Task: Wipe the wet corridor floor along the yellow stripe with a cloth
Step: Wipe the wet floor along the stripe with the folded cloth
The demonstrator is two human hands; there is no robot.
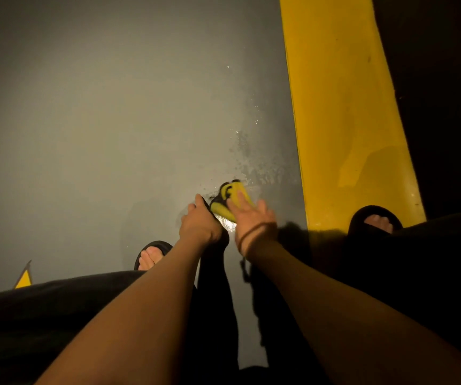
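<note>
A person crouches over a dim grey corridor floor (pixel 98 120), seen from their own head, with two bare forearms reaching forward between dark-clothed knees. Nearest the viewer, behind the fingers, a foot in a black sandal (pixel 151 254) sits on the left and another sandal (pixel 375 222) on the right, that one resting on the yellow stripe (pixel 343 107). The left hand (pixel 200 222) has its fingers curled downward, gripping a dark edge of the cloth (pixel 229 201). The right hand (pixel 254 215), with a dark cord around its wrist, lies with straight fingers spread flat, pressing on top of the cloth. The cloth is yellow with black markings, bunched on the floor directly under and just ahead of the fingers, to the left of the stripe and apart from it. It looks soft, light and limp, probably damp, so it would likely fold and slide easily; a flat palm on its middle with a pinch at one edge seems the sensible hold. Beyond the fingers, a patch of water droplets (pixel 251 151) glistens on the floor, running forward beside the stripe's left edge. The stripe stretches away to the far right, with darkness past it. A small yellow triangle marking (pixel 23 279) sits far left, behind the fingers. No containers are in view.
</note>
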